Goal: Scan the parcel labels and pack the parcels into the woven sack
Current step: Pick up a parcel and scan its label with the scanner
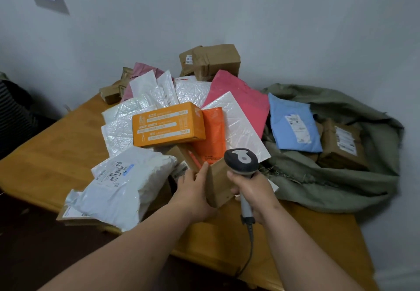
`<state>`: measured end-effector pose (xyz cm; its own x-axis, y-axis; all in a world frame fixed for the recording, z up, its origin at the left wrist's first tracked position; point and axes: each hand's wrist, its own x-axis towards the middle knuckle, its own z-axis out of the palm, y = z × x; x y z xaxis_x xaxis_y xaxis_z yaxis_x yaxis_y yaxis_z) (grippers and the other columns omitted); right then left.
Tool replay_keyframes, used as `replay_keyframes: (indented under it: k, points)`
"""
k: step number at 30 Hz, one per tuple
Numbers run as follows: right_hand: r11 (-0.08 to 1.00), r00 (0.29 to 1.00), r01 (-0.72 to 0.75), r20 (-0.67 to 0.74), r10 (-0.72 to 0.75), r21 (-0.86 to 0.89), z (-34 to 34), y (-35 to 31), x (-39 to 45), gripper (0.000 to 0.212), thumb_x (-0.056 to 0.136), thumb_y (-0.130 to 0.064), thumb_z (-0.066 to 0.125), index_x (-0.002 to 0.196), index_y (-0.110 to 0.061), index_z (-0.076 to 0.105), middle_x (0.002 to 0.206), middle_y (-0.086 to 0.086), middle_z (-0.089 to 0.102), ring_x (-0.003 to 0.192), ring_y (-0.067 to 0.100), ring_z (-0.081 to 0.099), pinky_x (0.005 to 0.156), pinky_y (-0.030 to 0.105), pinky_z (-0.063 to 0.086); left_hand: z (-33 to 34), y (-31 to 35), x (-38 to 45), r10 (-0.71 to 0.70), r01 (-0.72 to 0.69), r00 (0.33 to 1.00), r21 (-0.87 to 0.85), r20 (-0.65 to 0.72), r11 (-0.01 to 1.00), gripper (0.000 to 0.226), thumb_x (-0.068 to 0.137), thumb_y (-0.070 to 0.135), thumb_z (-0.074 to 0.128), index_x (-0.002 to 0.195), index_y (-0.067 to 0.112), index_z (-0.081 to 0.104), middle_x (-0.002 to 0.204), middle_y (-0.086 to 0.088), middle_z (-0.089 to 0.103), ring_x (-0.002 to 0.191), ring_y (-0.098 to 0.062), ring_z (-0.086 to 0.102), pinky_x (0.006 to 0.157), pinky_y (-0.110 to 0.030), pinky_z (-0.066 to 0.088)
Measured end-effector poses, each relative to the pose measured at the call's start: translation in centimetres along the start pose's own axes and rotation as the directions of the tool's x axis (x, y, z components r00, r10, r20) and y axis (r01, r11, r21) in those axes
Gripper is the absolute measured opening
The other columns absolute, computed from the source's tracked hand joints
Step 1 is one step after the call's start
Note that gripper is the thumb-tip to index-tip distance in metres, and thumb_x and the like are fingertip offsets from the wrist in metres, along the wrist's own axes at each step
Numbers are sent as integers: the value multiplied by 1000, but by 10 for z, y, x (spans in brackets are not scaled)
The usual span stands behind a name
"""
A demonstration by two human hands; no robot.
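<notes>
Left hand [197,191] grips a brown parcel [218,182]; the scanner [241,161] is held by the right hand [254,191]. Two parcels lie in the woven sack [341,183], right; many remain unpacked.

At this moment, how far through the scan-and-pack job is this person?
Early on. Done: a blue parcel and a brown parcel lie in the woven sack. In hand: the left hand holds a small brown box; the right hand grips the scanner. Left: the orange box, the white bag and many others on the table.
</notes>
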<state>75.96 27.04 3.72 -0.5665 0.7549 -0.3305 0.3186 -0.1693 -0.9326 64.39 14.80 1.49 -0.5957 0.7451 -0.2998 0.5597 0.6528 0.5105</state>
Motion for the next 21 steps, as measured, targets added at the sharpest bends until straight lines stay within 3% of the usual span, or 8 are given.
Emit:
replay_keyframes:
  k: [3, 7, 11, 13, 15, 18, 21]
  points:
    - [999, 1000, -8, 15, 7, 45, -21, 1, -1, 33, 86, -31, 77, 116, -24, 63, 98, -6, 71, 76, 11, 72, 58, 23, 52, 3, 12, -1, 78, -82, 994, -55, -72, 995, 130, 64, 62, 78, 154, 41, -14, 157, 2, 15, 145, -26, 19, 114, -43, 33]
    - [993, 999, 10, -39, -6, 117, -44, 2, 2, 23, 85, -27, 77, 104, -26, 64, 83, -5, 75, 67, 8, 71, 54, 20, 51, -9, 27, -3, 50, -106, 980, -293, -190, 950, 117, 63, 70, 75, 155, 33, 13, 155, -2, 34, 139, -26, 40, 108, -44, 40]
    - [985, 997, -73, 10, 72, 155, -61, 1, 3, 20, 87, -28, 76, 100, -15, 68, 64, -2, 74, 60, 15, 68, 57, 30, 55, -21, 27, -5, -200, 45, 971, -718, -133, 695, 78, 80, 60, 70, 142, 27, 35, 131, -1, 57, 110, -20, 57, 89, -39, 49]
    - [983, 991, -125, 60, 118, 135, -66, 3, 2, 26, 86, -28, 77, 102, -10, 69, 71, 5, 76, 62, 18, 68, 57, 33, 54, -22, 25, -5, -267, 109, 961, -801, -66, 589, 66, 83, 57, 68, 135, 26, 41, 113, 1, 62, 99, -17, 58, 74, -33, 45]
    - [982, 987, -147, 83, 137, 121, -68, 7, 1, 28, 86, -28, 78, 104, -8, 70, 80, 9, 78, 67, 20, 70, 59, 33, 54, -20, 23, -6, -296, 131, 954, -825, -46, 550, 60, 83, 56, 69, 129, 26, 44, 107, 2, 63, 96, -17, 58, 69, -32, 43]
    - [983, 986, -146, 91, 136, 110, -66, 13, -2, 27, 85, -27, 78, 104, -10, 70, 86, 10, 78, 71, 21, 70, 60, 33, 55, -11, 20, -8, -335, 164, 942, -860, -8, 483, 64, 79, 58, 73, 127, 25, 45, 111, -2, 63, 99, -22, 61, 82, -40, 53]
    - [985, 988, -140, 77, 132, 105, -61, 21, -3, 24, 86, -27, 77, 103, -12, 70, 85, 5, 78, 77, 22, 70, 62, 34, 56, -1, 14, -9, -321, 179, 946, -889, 39, 421, 71, 75, 60, 76, 127, 23, 46, 118, -4, 64, 106, -23, 62, 98, -45, 51]
